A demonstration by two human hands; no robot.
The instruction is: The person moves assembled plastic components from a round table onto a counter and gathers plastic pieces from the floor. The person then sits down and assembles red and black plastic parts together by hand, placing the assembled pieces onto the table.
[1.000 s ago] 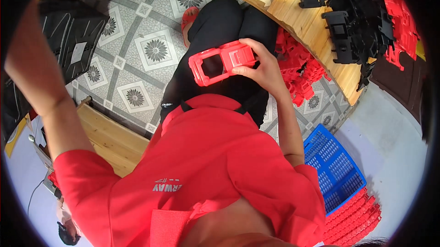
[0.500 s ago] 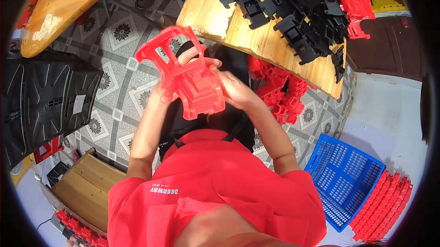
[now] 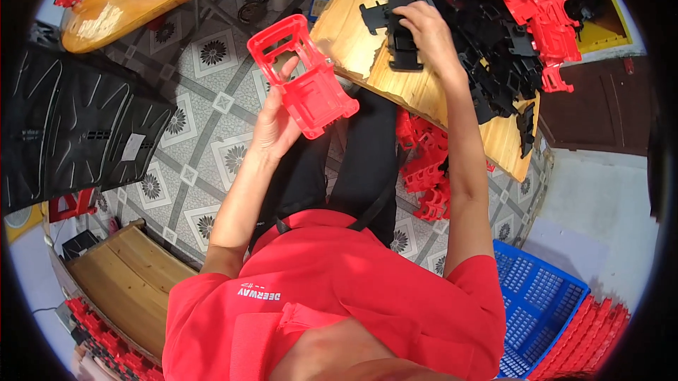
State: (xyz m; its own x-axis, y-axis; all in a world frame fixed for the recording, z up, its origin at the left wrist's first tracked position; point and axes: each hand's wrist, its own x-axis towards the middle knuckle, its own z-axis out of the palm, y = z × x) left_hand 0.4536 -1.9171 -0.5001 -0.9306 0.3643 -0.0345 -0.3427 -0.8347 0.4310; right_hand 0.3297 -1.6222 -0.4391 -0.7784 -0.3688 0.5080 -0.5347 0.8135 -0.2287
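My left hand (image 3: 277, 127) grips a red plastic frame (image 3: 319, 95), holding it tilted above my lap. The frame has a large rectangular opening at its upper end and a recessed panel at its lower end. Over the wooden table, my right hand (image 3: 432, 35) bends its fingers onto a black plastic part (image 3: 402, 52) at the near side of a heap of similar black parts (image 3: 487, 49). The fingertips lie on its upper portion; the thumb is hidden.
Several red frames (image 3: 554, 38) lie on the right of the wooden table (image 3: 346, 24); more red parts (image 3: 427, 158) are below its edge. A blue crate (image 3: 526, 303) stands at lower right beside stacked red parts (image 3: 590, 342). Black crates (image 3: 78, 127) stand at left, near a wooden bench (image 3: 131, 264).
My right hand has let go of the red frame and reached up and right to the black part. My left hand keeps the frame, now higher and farther right. The view has shifted.
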